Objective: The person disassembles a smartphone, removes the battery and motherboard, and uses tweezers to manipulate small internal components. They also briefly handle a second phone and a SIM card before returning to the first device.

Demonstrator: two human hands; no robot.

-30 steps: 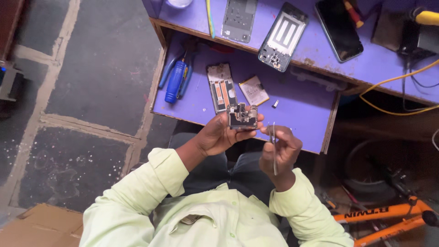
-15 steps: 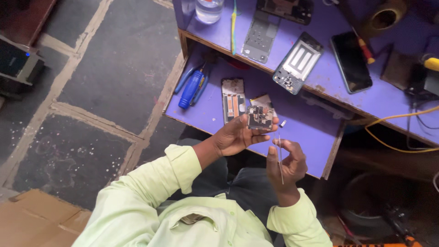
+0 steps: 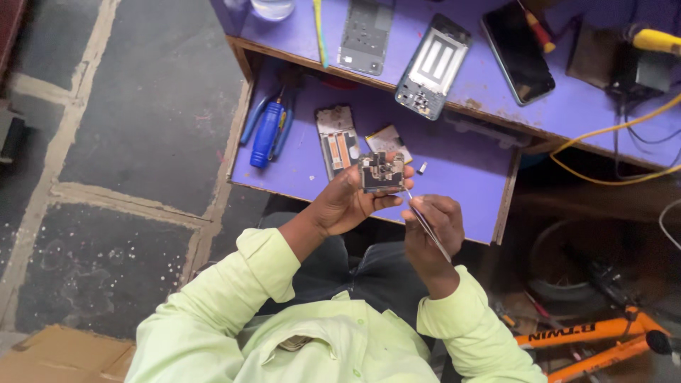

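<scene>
My left hand (image 3: 346, 204) holds a small dark phone circuit board (image 3: 382, 172) up over the front edge of a purple pull-out shelf (image 3: 298, 163). My right hand (image 3: 434, 225) grips thin metal tweezers (image 3: 425, 223), their tip touching the board's lower right corner. Just beyond the board, an opened phone frame with orange parts (image 3: 336, 139) and a small flat part (image 3: 387, 140) lie on the shelf.
Blue-handled pliers (image 3: 268, 130) lie at the shelf's left. On the purple desk top (image 3: 496, 99) are two phone back frames (image 3: 366, 33) (image 3: 433, 65), a dark phone (image 3: 518, 51), a screwdriver (image 3: 535, 25) and yellow cable (image 3: 610, 131). An orange bicycle frame (image 3: 589, 339) is at lower right.
My right hand has brought the tweezers up from below so the tip meets the circuit board. The left hand kept the board raised. The view shifted slightly.
</scene>
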